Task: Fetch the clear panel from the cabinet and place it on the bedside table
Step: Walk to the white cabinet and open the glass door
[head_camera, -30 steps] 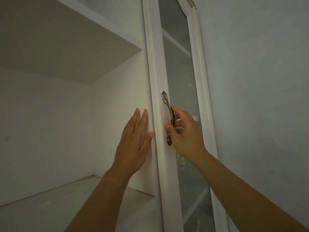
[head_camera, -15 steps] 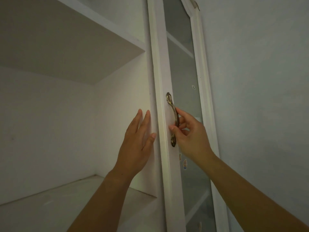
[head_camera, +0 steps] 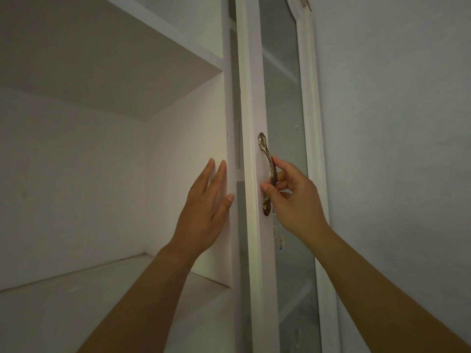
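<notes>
A white cabinet (head_camera: 226,103) fills the view, its left bay open. My right hand (head_camera: 293,200) grips the brass handle (head_camera: 267,174) on the white-framed glass door (head_camera: 283,103), which stands slightly ajar from the cabinet's upright. My left hand (head_camera: 206,212) is flat and open, fingers up, against the inner side wall of the left bay beside that upright. No clear panel shows, and the bedside table is out of view.
The left bay's bare lower shelf (head_camera: 76,301) lies below my left arm and an upper shelf (head_camera: 114,59) sits overhead. A plain wall (head_camera: 395,149) borders the door on the right. Small stickers (head_camera: 280,242) dot the glass.
The door's handle edge has swung a little away from the upright, showing a narrow gap. My right hand stays on the handle, and my left hand stays against the wall.
</notes>
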A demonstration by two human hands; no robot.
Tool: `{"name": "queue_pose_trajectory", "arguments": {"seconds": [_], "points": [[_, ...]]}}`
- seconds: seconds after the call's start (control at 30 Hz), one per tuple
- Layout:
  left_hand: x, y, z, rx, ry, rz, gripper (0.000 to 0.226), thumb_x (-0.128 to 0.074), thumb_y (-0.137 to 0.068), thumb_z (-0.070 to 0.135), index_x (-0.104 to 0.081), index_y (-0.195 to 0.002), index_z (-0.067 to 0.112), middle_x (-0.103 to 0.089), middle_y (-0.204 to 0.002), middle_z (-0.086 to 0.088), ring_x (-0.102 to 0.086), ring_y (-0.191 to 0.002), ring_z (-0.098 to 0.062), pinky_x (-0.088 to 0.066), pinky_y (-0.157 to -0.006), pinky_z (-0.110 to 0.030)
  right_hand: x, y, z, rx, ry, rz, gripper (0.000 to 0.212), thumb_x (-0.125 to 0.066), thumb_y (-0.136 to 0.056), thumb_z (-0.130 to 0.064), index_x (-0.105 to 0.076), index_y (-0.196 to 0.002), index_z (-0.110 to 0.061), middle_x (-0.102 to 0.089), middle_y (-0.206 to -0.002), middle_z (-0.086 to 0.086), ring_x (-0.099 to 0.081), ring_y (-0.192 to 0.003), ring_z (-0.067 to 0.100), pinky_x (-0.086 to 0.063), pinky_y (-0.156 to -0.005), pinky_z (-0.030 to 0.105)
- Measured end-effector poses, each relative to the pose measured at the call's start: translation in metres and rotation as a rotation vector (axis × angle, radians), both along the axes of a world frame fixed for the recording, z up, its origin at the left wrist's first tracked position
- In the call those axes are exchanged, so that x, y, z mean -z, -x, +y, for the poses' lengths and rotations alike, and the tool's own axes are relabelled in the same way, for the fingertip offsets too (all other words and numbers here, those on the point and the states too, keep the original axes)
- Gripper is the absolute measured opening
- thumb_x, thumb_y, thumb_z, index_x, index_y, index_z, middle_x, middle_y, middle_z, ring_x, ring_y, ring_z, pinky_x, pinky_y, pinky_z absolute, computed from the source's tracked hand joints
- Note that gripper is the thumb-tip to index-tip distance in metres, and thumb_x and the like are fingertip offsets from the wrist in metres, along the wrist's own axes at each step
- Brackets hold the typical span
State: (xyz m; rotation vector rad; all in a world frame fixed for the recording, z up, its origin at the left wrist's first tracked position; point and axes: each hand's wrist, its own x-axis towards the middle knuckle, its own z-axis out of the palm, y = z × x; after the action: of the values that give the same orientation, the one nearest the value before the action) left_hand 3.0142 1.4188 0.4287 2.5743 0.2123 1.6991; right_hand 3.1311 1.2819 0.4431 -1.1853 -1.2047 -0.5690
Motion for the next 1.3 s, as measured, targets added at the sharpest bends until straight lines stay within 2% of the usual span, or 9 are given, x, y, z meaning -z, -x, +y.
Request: {"name": "queue_pose_trajectory", "arguments": {"seconds": [0.3, 0.63, 0.83, 0.9, 0.97, 1.03, 1.1, 1.2, 1.3], "points": [[0.0, 0.002, -0.003, 0.029, 0.02, 0.005, 0.058, -0.023, -0.087, 0.054, -0.002, -0.139, 0.041, 0.001, -0.156, 0.012, -0.002, -0.142, -0.008, -0.006, -0.11, -0.028, -0.002, 0.007, -0.007, 0.008, 0.018, 0.031, 0.053, -0.064, -0.084, -0.017, -0.045, -0.133, -0.025, -0.057, -0.085, -0.012, -0.059, -0.077, 0.01, -0.044, -0.063, 0.002], [-0.001, 0.001, 0.002, -0.015, -0.023, 0.035, 0.058, -0.02, -0.086, 0.057, 0.005, -0.136, 0.044, 0.007, -0.155, 0.012, 0.002, -0.142, -0.01, -0.005, -0.112, -0.03, -0.002, 0.003, -0.003, 0.01, -0.01, 0.021, 0.052, -0.065, -0.083, -0.015, -0.047, -0.131, -0.025, -0.058, -0.085, -0.005, -0.06, -0.078, 0.014, -0.046, -0.063, 0.004], [-0.001, 0.001, -0.002, -0.047, -0.03, 0.033, 0.056, -0.018, -0.085, 0.056, 0.007, -0.133, 0.046, 0.01, -0.152, 0.015, 0.002, -0.143, -0.011, -0.004, -0.11, -0.028, -0.001, 0.0, -0.018, -0.009, -0.038, 0.023, 0.05, -0.064, -0.083, -0.01, -0.049, -0.128, -0.026, -0.058, -0.083, -0.003, -0.058, -0.076, 0.01, -0.045, -0.065, 0.003], [0.0, 0.001, -0.003, -0.054, -0.026, 0.031, 0.056, -0.018, -0.085, 0.057, 0.008, -0.133, 0.046, 0.01, -0.152, 0.016, 0.001, -0.143, -0.012, -0.004, -0.109, -0.028, -0.001, -0.007, -0.042, -0.006, -0.066, 0.019, 0.049, -0.064, -0.082, -0.008, -0.051, -0.127, -0.023, -0.06, -0.081, -0.003, -0.058, -0.072, 0.006, -0.048, -0.068, 0.006], [0.0, 0.001, -0.004, -0.057, -0.013, 0.026, 0.059, -0.018, -0.085, 0.057, 0.007, -0.136, 0.043, 0.006, -0.155, 0.012, -0.001, -0.143, -0.012, -0.006, -0.109, -0.029, -0.002, -0.014, -0.066, 0.006, -0.058, 0.004, 0.048, -0.065, -0.082, -0.008, -0.052, -0.125, -0.025, -0.061, -0.08, -0.003, -0.059, -0.072, 0.004, -0.053, -0.075, 0.015], [0.0, 0.001, -0.005, -0.04, -0.004, 0.024, 0.059, -0.021, -0.086, 0.055, 0.004, -0.138, 0.041, 0.002, -0.156, 0.01, -0.003, -0.143, -0.012, -0.007, -0.109, -0.03, -0.002, -0.019, -0.079, 0.003, -0.042, -0.007, 0.047, -0.064, -0.082, -0.009, -0.051, -0.122, -0.03, -0.062, -0.081, -0.003, -0.061, -0.075, 0.01, -0.056, -0.079, 0.026], [-0.001, 0.003, -0.005, -0.001, 0.011, 0.012, 0.059, -0.025, -0.087, 0.053, -0.002, -0.14, 0.04, -0.001, -0.156, 0.01, -0.004, -0.142, -0.011, -0.008, -0.111, -0.032, -0.002, -0.019, -0.081, -0.016, -0.026, -0.008, 0.047, -0.065, -0.082, -0.01, -0.05, -0.121, -0.033, -0.062, -0.081, -0.003, -0.062, -0.077, 0.015, -0.056, -0.081, 0.029], [-0.004, 0.008, -0.006, 0.036, 0.057, 0.025, 0.063, -0.029, -0.086, 0.053, -0.008, -0.143, 0.036, -0.004, -0.156, 0.01, -0.006, -0.142, -0.01, -0.012, -0.114, -0.039, -0.004, -0.017, -0.076, -0.024, 0.018, 0.005, 0.047, -0.065, -0.083, -0.014, -0.05, -0.122, -0.033, -0.062, -0.082, -0.005, -0.062, -0.079, 0.012, -0.054, -0.08, 0.021], [-0.007, 0.015, -0.016, 0.007, 0.043, -0.003, 0.064, -0.031, -0.085, 0.054, -0.011, -0.143, 0.037, -0.008, -0.156, 0.009, -0.01, -0.141, -0.012, -0.013, -0.111, -0.035, -0.005, -0.015, -0.071, -0.02, 0.051, 0.018, 0.048, -0.064, -0.083, -0.017, -0.048, -0.126, -0.03, -0.06, -0.083, -0.008, -0.062, -0.082, 0.011, -0.051, -0.076, 0.015]]}}
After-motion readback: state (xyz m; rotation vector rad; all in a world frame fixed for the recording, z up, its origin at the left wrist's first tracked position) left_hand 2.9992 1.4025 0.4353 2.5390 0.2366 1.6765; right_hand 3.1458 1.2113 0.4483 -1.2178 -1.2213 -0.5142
